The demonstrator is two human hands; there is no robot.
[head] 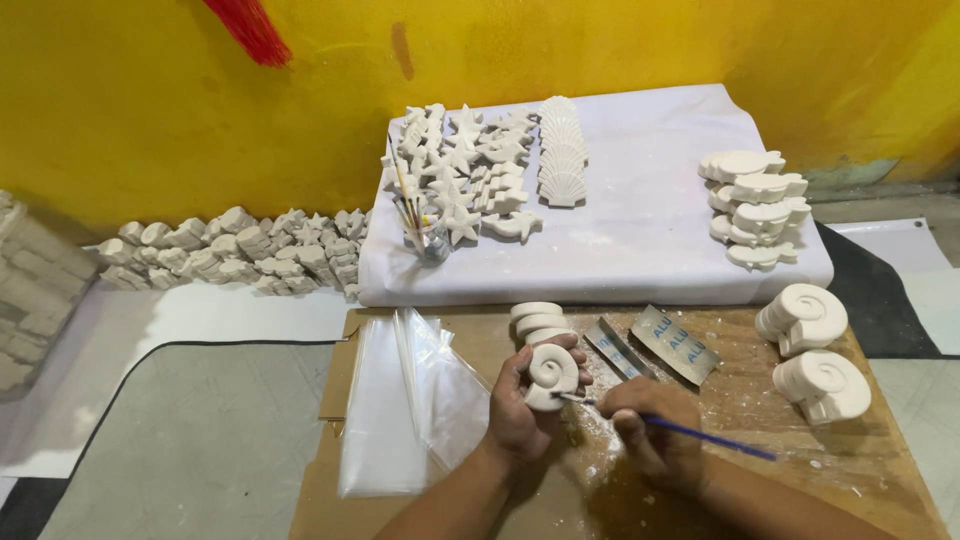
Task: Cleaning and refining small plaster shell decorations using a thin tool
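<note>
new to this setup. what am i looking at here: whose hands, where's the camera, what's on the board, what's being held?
There is no machine here: a person works with two bare hands, and the single picture comes from a camera worn on their head, looking down.

The left hand holds a white spiral snail-shell plaster casting. The right hand holds a thin blue-handled brush, its tip at the casting's lower edge.

They work over a dusty brown cardboard sheet. On it lie clear plastic bags, two grey strips of sandpaper, a short stack of similar castings and two more spiral castings at the right.

Behind, a white cloth-covered platform carries rows of white starfish and scallop castings, a cup of brushes and another stack of castings.
</note>
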